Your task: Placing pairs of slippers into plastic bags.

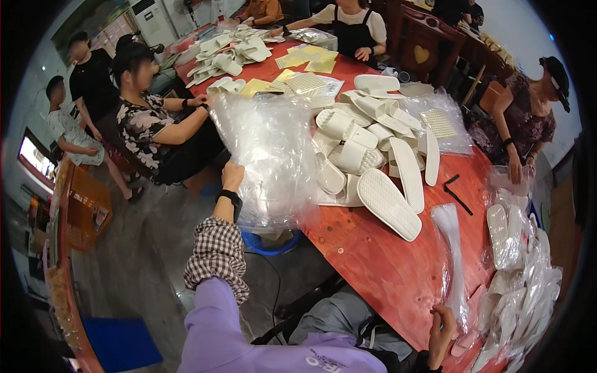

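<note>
My left hand [233, 176] is closed on the left edge of a large, bulging clear plastic bag [273, 149], lifted beside the table's left edge. Folded clear film seems to fill the bag. Low on the right, my right hand [440, 332] has its fingers curled at the near end of a narrow bundle of clear plastic [453, 261] on the table. Whatever those fingers hold is hidden. Beyond the bag lies a heap of cream slide sandals [348, 130], with one sole [390, 205] turned upward toward me.
Bagged sandals [522, 292] pile along the right edge of the red table [360, 255]. A thin black strip [458, 194] lies on it, with yellow sticker sheets [308, 59] farther off. Below the bag stands a blue tub [270, 245]. Several people sit or stand around.
</note>
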Demonstrator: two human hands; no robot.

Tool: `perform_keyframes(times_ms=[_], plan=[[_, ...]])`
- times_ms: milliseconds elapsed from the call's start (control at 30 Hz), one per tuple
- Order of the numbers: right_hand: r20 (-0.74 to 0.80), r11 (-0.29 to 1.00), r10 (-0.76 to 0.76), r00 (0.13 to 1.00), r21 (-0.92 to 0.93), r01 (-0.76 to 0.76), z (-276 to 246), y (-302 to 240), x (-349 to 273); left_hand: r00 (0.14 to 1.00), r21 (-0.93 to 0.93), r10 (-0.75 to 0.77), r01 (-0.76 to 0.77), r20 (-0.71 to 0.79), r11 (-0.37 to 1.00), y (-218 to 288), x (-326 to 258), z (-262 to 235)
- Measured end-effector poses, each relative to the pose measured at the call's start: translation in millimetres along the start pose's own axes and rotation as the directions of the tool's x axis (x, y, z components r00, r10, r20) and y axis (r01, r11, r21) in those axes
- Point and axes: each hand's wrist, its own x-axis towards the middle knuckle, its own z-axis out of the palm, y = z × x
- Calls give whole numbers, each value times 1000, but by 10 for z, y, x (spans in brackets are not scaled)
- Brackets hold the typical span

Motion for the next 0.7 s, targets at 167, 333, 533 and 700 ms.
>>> perform_keyframes(times_ms=[167,333,533,700], plan=[[42,997,26,999,66,-29,56,-51,56,997,32,36,-39,69,999,104,174,-257],[40,999,33,999,11,-33,42,4,1,996,99,3,-11,85,995,73,277,-220],[14,996,41,999,-85,-40,-62,112,-121,997,148,-10,-1,76,989,-33,449,-188],[-43,987,148,988,-53,-150,-334,329,-278,991,210,32,-59,131,976,-35,606,-140]])
